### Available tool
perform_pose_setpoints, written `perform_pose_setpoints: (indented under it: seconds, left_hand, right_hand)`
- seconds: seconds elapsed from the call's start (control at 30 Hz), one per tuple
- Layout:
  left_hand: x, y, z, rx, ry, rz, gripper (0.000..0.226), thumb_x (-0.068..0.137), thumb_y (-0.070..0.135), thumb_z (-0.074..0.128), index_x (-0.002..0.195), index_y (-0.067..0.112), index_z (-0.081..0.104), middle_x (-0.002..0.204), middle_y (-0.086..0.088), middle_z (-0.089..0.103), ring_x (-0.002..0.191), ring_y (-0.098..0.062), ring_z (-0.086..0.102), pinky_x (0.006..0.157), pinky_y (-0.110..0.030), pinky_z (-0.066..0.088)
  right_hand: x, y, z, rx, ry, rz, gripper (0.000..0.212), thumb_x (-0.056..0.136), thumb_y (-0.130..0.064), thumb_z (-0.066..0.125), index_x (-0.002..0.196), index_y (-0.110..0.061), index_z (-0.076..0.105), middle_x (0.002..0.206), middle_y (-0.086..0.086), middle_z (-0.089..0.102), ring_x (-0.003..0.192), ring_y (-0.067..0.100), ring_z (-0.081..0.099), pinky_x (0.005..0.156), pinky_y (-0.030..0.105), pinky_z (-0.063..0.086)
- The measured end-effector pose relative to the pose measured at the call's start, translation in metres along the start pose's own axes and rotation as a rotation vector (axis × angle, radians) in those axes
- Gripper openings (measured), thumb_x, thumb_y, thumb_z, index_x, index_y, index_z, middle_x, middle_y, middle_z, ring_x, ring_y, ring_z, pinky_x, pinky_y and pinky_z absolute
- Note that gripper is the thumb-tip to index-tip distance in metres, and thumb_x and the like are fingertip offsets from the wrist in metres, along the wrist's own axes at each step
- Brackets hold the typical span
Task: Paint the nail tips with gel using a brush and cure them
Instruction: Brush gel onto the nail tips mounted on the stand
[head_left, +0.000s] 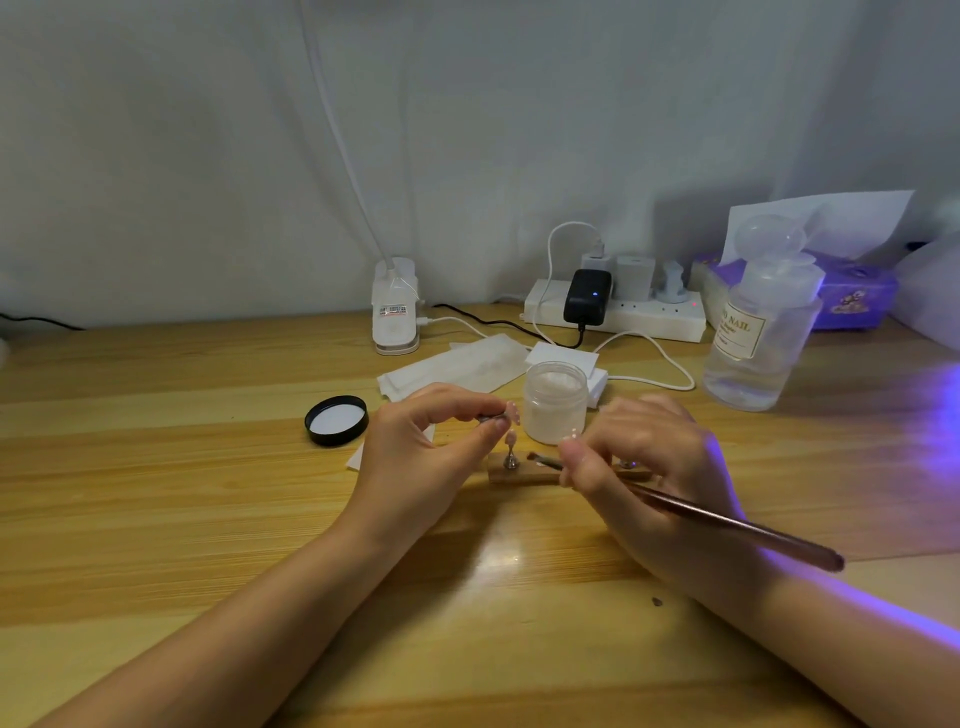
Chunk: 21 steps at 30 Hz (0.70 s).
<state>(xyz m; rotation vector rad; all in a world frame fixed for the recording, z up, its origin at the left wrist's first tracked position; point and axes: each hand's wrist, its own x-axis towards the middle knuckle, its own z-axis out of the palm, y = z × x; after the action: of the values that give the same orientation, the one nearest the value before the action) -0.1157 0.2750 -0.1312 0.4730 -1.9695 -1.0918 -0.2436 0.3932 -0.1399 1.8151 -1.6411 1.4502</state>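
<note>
The table (156, 467) is showing a yellow-tan wood grain in lengthwise bands, with violet light washing over its right edge. The brush (727, 522) is presenting a metallic rose-brown handle and dark bristles. The jar (555, 402) is appearing frosted white; its lid (336, 420) is lying black-rimmed with a white lining. The power strip (644, 317) along the far edge is showing white, carrying a black adapter (587, 297) with a blue light. The tissue box (852, 296) at the far right corner is showing purple print. The bottle (763, 338) is appearing clear with a cream label.
</note>
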Motion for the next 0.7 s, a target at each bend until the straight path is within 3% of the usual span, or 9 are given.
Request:
perform_pose_setpoints:
  seconds: [0.17,0.33,0.5,0.7]
  left_hand:
    - [0.0,0.0009,0.0001,0.002,-0.003,0.018,0.022,0.073,0.008,0.072,0.076,0.029,0.07,0.081,0.012,0.069,0.082,-0.005,0.062,0.075,-0.013,0.045]
    - [0.0,-0.0005,-0.0001,0.005,0.004,-0.008,0.021,0.073,0.008,0.073,0.077,0.028,0.071,0.079,0.011,0.07,0.083,-0.007,0.062,0.076,-0.013,0.045]
    - [-0.0002,0.0008,0.0004,-0.002,-0.003,0.01,0.022,0.074,0.006,0.072,0.076,0.028,0.071,0.079,0.01,0.07,0.082,-0.006,0.062,0.075,-0.013,0.045]
    - [-0.0004,0.0018,0.0004,-0.002,-0.001,-0.002,0.02,0.073,0.006,0.072,0.076,0.026,0.071,0.077,0.012,0.07,0.08,-0.004,0.062,0.073,-0.01,0.044]
  right_hand:
    - [0.0032,-0.0037,0.0026,-0.038,-0.003,-0.002,0.023,0.081,-0.033,0.054,0.077,-0.016,0.069,0.076,-0.017,0.059,0.069,0.006,0.056,0.069,0.04,0.044]
    - [0.0,-0.0007,-0.0004,0.01,0.008,0.041,0.035,0.084,-0.034,0.047,0.062,-0.014,0.065,0.059,-0.008,0.061,0.059,0.01,0.056,0.069,0.045,0.04]
    - [0.0026,-0.0042,0.0012,-0.024,0.001,0.007,0.025,0.081,-0.034,0.052,0.078,-0.016,0.069,0.077,-0.018,0.059,0.07,0.003,0.056,0.074,0.038,0.041]
    - [0.0003,-0.0024,-0.0006,0.001,0.022,0.038,0.035,0.084,-0.033,0.048,0.062,-0.012,0.066,0.059,-0.006,0.062,0.06,0.011,0.056,0.07,0.044,0.04]
